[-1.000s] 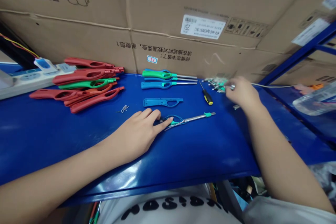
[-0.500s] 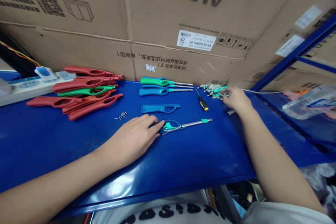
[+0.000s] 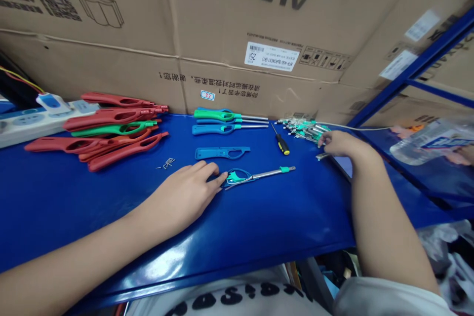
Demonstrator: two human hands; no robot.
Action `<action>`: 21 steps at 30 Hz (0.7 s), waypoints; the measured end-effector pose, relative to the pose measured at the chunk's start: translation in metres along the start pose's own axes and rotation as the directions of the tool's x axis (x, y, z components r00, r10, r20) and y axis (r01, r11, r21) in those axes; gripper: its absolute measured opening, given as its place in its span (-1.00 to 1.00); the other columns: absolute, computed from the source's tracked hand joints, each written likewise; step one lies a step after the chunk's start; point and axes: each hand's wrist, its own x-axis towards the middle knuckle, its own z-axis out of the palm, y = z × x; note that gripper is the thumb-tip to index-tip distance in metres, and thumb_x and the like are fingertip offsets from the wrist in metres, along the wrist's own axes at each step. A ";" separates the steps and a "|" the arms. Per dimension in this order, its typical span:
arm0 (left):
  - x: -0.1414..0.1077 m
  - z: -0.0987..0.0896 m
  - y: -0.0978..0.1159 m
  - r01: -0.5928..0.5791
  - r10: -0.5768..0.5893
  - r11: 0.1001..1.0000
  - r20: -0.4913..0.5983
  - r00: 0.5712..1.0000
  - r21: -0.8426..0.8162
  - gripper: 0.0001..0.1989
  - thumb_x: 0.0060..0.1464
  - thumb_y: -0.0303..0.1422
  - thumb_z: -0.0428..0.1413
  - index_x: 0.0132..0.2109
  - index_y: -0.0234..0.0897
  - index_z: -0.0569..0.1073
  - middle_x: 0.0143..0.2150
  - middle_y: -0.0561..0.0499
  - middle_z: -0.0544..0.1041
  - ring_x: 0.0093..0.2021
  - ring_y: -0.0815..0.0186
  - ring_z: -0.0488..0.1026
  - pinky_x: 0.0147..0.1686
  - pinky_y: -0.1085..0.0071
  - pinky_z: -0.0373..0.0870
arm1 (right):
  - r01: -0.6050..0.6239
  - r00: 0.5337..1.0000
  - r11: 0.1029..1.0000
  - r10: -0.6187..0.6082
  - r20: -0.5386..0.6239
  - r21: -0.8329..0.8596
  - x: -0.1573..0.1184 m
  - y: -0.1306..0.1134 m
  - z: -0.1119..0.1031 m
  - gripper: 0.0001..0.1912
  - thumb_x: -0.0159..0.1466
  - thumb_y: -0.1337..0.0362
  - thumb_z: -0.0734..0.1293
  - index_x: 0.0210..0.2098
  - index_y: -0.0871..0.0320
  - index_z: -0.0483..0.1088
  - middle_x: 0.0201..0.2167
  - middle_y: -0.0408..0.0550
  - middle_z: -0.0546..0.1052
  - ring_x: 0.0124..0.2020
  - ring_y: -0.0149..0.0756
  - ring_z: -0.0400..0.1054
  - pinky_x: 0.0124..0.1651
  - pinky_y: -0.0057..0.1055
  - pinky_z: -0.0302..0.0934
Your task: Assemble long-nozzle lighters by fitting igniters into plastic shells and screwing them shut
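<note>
My left hand (image 3: 188,190) is closed over the handle end of an opened blue gas lighter (image 3: 237,176) lying on the table. Inside its handle sit turquoise parts, and a metal tube points right. Just behind it lies a separate blue handle shell (image 3: 222,152). My right hand (image 3: 338,144) is at the right edge of a pile of small turquoise, white and metal parts (image 3: 301,128). Its fingers are bent together, and what they pinch, if anything, cannot be made out. A small metal piece (image 3: 323,156) lies below those fingertips. A yellow-and-black screwdriver (image 3: 282,143) rests left of the pile.
Green and blue lighters (image 3: 213,129) with metal tubes lie at the back. Several red handles (image 3: 111,143), one green among them, are heaped left, near a power strip (image 3: 29,121). Small screws (image 3: 169,163) lie loose. Cardboard (image 3: 207,49) stands behind; a plastic bottle (image 3: 425,143) is right.
My right hand has shifted slightly right from the pile, its wrist now more bent and raised, uncovering more parts. My left hand stays on the lighter. The whole view has shifted a little.
</note>
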 end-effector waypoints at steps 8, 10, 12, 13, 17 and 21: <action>0.000 0.014 -0.010 -0.035 0.013 0.984 -0.122 0.992 -0.173 -0.65 0.34 -0.38 0.02 0.18 -0.33 0.51 -0.04 -0.20 0.52 -0.08 0.07 0.50 -0.11 0.14 0.52 | 0.207 0.977 0.975 -0.210 0.031 0.085 -0.011 -0.001 0.005 -0.77 -0.04 0.65 0.39 -0.53 0.20 0.46 -0.51 0.00 0.50 -0.51 -0.32 0.31 -0.39 -0.34 0.13; 0.000 0.018 -0.013 -0.039 0.003 0.970 -0.145 0.989 -0.241 -0.65 0.35 -0.37 0.02 0.18 -0.30 0.51 -0.01 -0.19 0.52 -0.04 0.07 0.49 -0.06 0.12 0.51 | 0.273 0.962 0.954 -0.274 -0.010 0.120 -0.015 -0.007 0.002 -0.81 0.03 0.60 0.40 -0.47 0.20 0.45 -0.47 0.02 0.52 -0.47 -0.31 0.34 -0.36 -0.33 0.15; 0.001 0.020 -0.013 -0.036 -0.018 0.948 -0.167 0.986 -0.316 -0.65 0.34 -0.37 0.02 0.19 -0.27 0.50 0.02 -0.18 0.51 0.00 0.07 0.48 0.00 0.09 0.49 | 0.380 0.925 0.908 -0.372 -0.080 0.175 -0.023 -0.019 0.000 -0.86 0.10 0.52 0.40 -0.40 0.19 0.44 -0.40 0.03 0.52 -0.43 -0.32 0.33 -0.32 -0.34 0.16; 0.002 0.020 -0.013 -0.029 -0.037 0.934 -0.179 0.983 -0.357 -0.65 0.33 -0.37 0.03 0.20 -0.26 0.50 0.04 -0.18 0.51 0.02 0.07 0.48 0.03 0.08 0.48 | 0.453 0.891 0.865 -0.438 -0.116 0.214 -0.028 -0.028 -0.001 -0.89 0.14 0.46 0.40 -0.34 0.17 0.43 -0.37 0.00 0.52 -0.42 -0.34 0.32 -0.30 -0.35 0.18; 0.004 0.015 -0.008 0.026 -0.168 0.839 -0.213 0.963 -0.544 -0.61 0.29 -0.32 0.09 0.22 -0.23 0.47 0.13 -0.15 0.51 0.13 0.09 0.46 0.15 0.09 0.43 | 0.729 0.675 0.515 -0.650 -0.349 0.451 -0.059 -0.080 0.013 -0.85 0.24 0.22 0.41 -0.22 0.13 0.44 -0.30 -0.07 0.48 -0.46 -0.40 0.27 -0.35 -0.39 0.22; 0.005 0.011 -0.002 0.032 -0.275 0.683 -0.216 0.937 -0.730 -0.50 0.20 -0.26 0.21 0.26 -0.21 0.42 0.18 -0.09 0.52 0.16 0.13 0.48 0.21 0.15 0.40 | 0.733 0.502 0.167 -0.787 -0.358 0.659 -0.097 -0.130 0.039 -0.84 0.25 0.21 0.44 -0.20 0.12 0.47 -0.26 -0.09 0.48 -0.41 -0.43 0.34 -0.34 -0.43 0.29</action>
